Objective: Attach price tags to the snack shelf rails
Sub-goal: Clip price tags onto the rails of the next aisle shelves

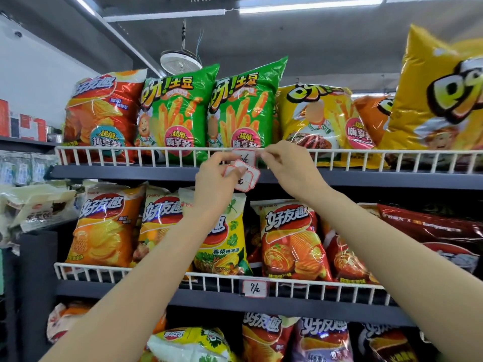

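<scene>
The right hand (286, 165) pinches a price tag (244, 158) onto the top wire rail (130, 150), apparently mid-clip, while the left hand (218, 178) grips spare tags (243, 176); next, seating it squarely.

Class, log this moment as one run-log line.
left hand: holds spare tags | right hand: pinches tag at top rail | stage: attaching

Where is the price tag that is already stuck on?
In the head view, the finished price tag hangs on the middle shelf's white wire rail, low and central, just under the red chip bag.
</scene>
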